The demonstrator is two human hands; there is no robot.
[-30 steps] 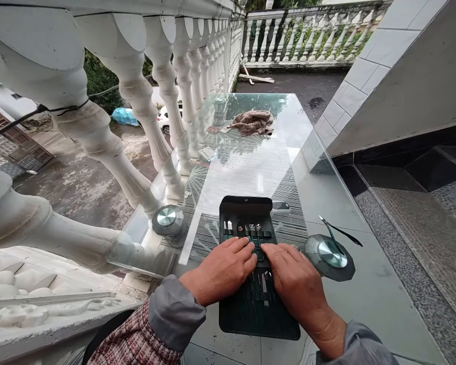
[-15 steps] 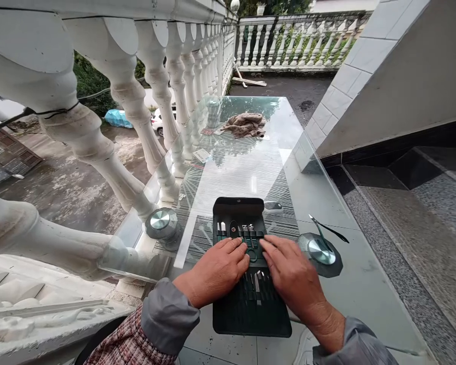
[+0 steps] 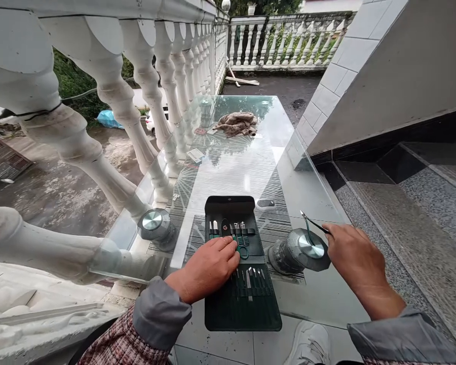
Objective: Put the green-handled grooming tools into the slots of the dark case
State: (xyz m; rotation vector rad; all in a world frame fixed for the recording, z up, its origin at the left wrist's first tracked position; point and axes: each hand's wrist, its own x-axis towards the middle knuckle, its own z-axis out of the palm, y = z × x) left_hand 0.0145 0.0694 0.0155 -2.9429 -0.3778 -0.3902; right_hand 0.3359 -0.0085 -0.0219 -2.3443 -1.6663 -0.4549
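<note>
Right hand (image 3: 351, 256) half curled, thumb and forefinger drawn together at the handle end of a slim dark metal nipper with a pointed tip (image 3: 312, 224); pinched or merely touched, impossible to tell. Nipper lying on the clear glass table top (image 3: 243, 167), its tip over a round brushed-metal table fitting (image 3: 307, 247), just right of the case.

Left hand (image 3: 209, 266) opened flat, palm down, fingers loosely apart and clamped on nothing, resting across the middle of an unfolded dark green leather tool case (image 3: 243, 314). Fingertips touching a green ring-handled pair of small scissors (image 3: 243, 252) tucked under the case's strap. Above the fingers, an upper row of small steel tools (image 3: 239, 227); below them, a lower row of thin pointed steel tools (image 3: 253, 276), all held in loops.

Just past the case's top right corner, a small dark oval object (image 3: 266, 204). Off to the left, a second round metal fitting (image 3: 152, 221). Further up the glass, a small white printed card (image 3: 195, 154), its lettering too small to read, and a crumpled brown cloth (image 3: 236, 123) near the far end. Along the left side, a white stone balustrade (image 3: 110, 101).
</note>
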